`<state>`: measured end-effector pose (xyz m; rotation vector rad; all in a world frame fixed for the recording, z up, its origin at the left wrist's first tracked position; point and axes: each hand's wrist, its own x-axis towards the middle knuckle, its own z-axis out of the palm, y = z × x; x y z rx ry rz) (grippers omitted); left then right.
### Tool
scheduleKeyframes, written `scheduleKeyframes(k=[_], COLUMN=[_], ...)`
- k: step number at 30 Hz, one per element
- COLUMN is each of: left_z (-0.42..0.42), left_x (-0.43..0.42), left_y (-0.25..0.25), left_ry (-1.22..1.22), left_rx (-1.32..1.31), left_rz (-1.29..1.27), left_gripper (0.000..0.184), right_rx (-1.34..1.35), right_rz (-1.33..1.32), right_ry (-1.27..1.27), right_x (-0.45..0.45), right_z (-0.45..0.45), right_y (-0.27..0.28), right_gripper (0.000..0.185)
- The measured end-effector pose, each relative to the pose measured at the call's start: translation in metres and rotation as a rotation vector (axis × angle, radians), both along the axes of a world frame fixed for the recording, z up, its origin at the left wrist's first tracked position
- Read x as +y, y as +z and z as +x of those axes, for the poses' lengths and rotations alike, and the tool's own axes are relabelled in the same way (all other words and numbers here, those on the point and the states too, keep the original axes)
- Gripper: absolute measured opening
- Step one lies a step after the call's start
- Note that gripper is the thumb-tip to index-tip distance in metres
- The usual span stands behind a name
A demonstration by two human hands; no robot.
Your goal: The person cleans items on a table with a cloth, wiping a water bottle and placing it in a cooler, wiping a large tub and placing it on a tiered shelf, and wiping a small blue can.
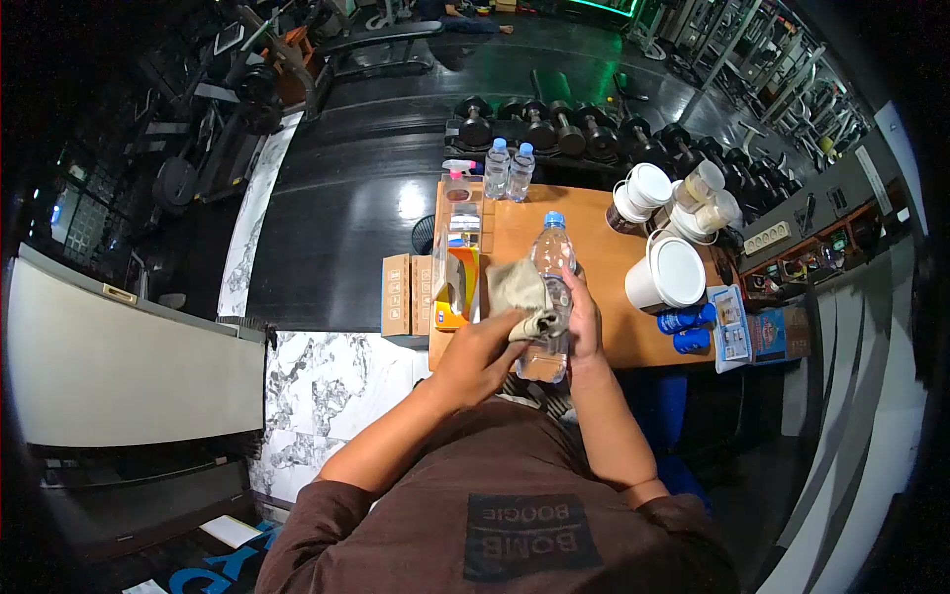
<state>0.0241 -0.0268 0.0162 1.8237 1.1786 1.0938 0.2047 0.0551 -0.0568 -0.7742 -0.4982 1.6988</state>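
A clear plastic water bottle (544,364) with a blue cap stands nearly upright in front of my body, at the near edge of the wooden table. My right hand (584,322) is wrapped round its right side. From the left, my left hand (484,354) grips a beige cloth (519,289), which lies against the middle of the bottle and covers part of it. The cloth is bunched at my left fingertips, and its loose part spreads up and to the left.
Two capped water bottles (509,170) and a spray bottle (457,183) stand at the table's far left. White tubs (665,274) and blue cans (690,327) are at the right. Cardboard boxes (396,294) adjoin the left edge; dumbbells (566,129) line a rack behind.
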Motion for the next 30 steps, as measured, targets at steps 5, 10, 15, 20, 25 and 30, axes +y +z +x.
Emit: scheduleKeyframes(k=[5, 10, 15, 20, 25, 30], left_z=[-0.025, -0.028, -0.005, -0.034, -0.036, -0.041], left_x=[-0.006, 0.014, 0.005, -0.006, -0.010, 0.005], left_y=[0.004, -0.006, 0.015, 0.010, -0.023, -0.030], left_ry=[-0.220, -0.098, -0.289, -0.354, 0.020, 0.094], left_rx=[-0.053, -0.486, 0.040, -0.074, -0.678, -0.888], left_rz=[-0.176, -0.497, 0.063, -0.325, -0.445, -0.480], left_gripper=[0.026, 0.032, 0.053, 0.043, 0.036, 0.044], right_rx=[-0.021, -0.051, -0.081, -0.005, 0.215, 0.045], right_rz=[0.002, 0.044, 0.022, -0.142, -0.079, -0.027], right_ry=[0.028, 0.043, -0.072, 0.023, 0.274, 0.087], right_x=[-0.006, -0.004, -0.002, -0.003, -0.009, -0.015], right_z=[0.013, 0.009, 0.008, 0.018, 0.022, 0.017], right_y=[0.003, 0.000, -0.005, 0.010, 0.034, 0.042], right_gripper=[0.035, 0.034, 0.036, 0.042, 0.050, 0.052])
